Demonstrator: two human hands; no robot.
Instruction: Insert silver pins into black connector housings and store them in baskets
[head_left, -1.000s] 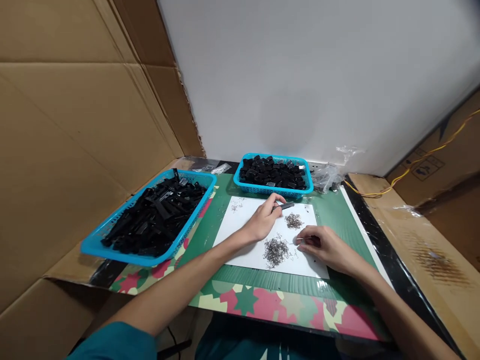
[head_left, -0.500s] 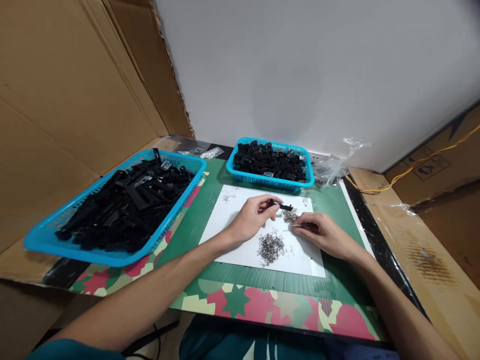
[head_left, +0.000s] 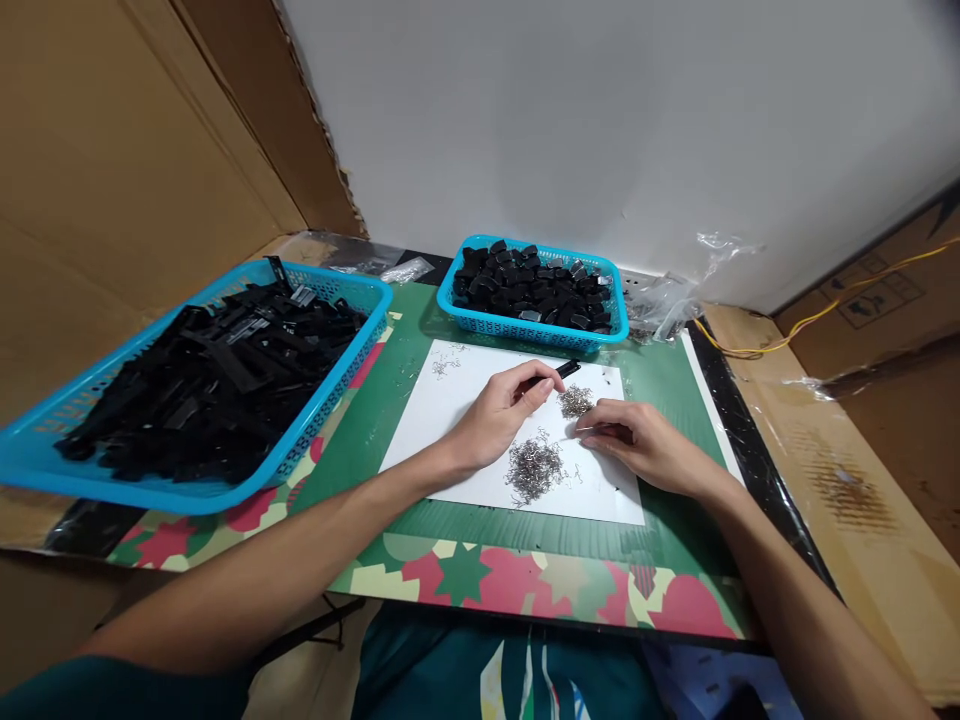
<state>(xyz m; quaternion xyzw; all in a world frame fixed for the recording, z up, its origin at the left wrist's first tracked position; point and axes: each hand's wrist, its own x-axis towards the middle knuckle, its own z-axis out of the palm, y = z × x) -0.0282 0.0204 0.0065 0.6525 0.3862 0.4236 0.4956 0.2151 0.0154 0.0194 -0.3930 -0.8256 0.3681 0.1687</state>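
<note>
My left hand [head_left: 496, 415] is closed on a narrow black plastic piece [head_left: 571, 368], whose far end sticks out beyond the fingers. My right hand [head_left: 643, 440] pinches a thin, silvery, pointed tool [head_left: 583, 431]; its kind is hard to make out. Just beyond the right fingertips lies a small heap of brassy metal bits [head_left: 576, 402], perhaps tiny springs. A larger heap of dark wiry metal bits [head_left: 535, 468] sits nearer to me, between the two hands. Both heaps rest on a white sheet [head_left: 450, 432].
A big blue basket [head_left: 292, 478] of long black plastic pieces stands at left. Behind the sheet, a smaller blue basket [head_left: 525, 328] holds short black pieces. Clear plastic bags [head_left: 664, 308] lie at back right. Cardboard [head_left: 847, 490] and a yellow cable [head_left: 795, 335] border the right.
The black piece in my left hand has turned, its free end now pointing up and away. My right hand keeps its pinch near the small heap. The whole view has shifted slightly.
</note>
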